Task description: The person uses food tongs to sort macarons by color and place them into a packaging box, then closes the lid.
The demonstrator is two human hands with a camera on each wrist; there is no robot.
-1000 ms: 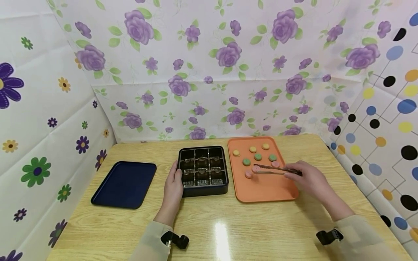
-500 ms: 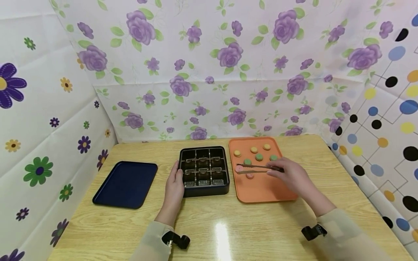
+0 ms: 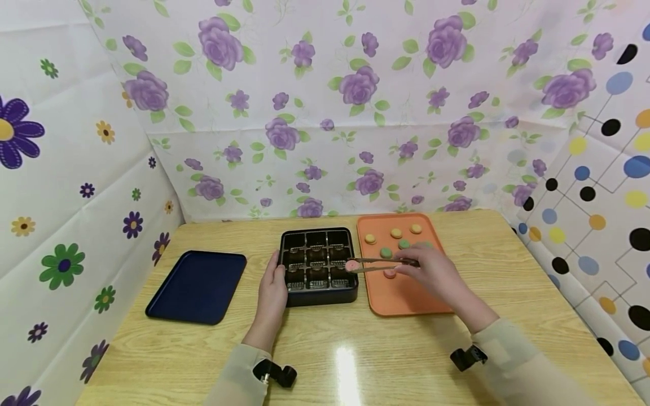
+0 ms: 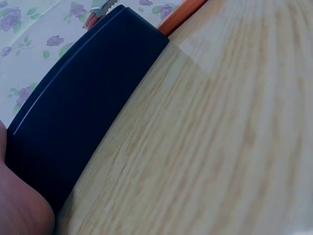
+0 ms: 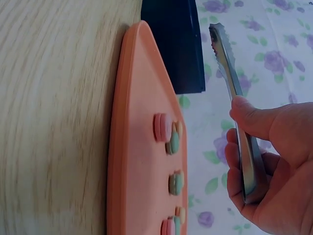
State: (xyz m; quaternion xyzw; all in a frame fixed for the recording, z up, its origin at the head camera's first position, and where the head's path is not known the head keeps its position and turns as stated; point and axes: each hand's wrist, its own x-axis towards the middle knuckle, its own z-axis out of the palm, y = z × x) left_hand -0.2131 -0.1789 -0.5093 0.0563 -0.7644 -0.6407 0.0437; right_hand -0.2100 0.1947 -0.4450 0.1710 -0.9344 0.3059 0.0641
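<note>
My right hand [image 3: 412,267] pinches metal tongs [image 3: 382,263] whose tips hold a pink macaron [image 3: 351,265] just above the right edge of a black compartment box [image 3: 317,291]. The box's cells look empty. My left hand [image 3: 271,285] rests with straight fingers against the box's left side, thumb at its rim. An orange tray [image 3: 406,299] to the right of the box holds yellow macarons [image 3: 396,233], green macarons [image 3: 386,252] and one pink macaron [image 3: 390,274]. In the right wrist view, thumb and fingers squeeze the tongs [image 5: 234,88] above the tray [image 5: 137,156].
A dark blue tray [image 3: 198,286] lies at the left of the wooden table [image 3: 355,349]. Flowered and dotted cloth walls close in the table on three sides. The left wrist view shows the box's outer wall [image 4: 83,98] and bare tabletop.
My right hand has carried the tongs and a pink macaron leftward, from the orange tray to the box's right edge. The left hand has stayed by the box.
</note>
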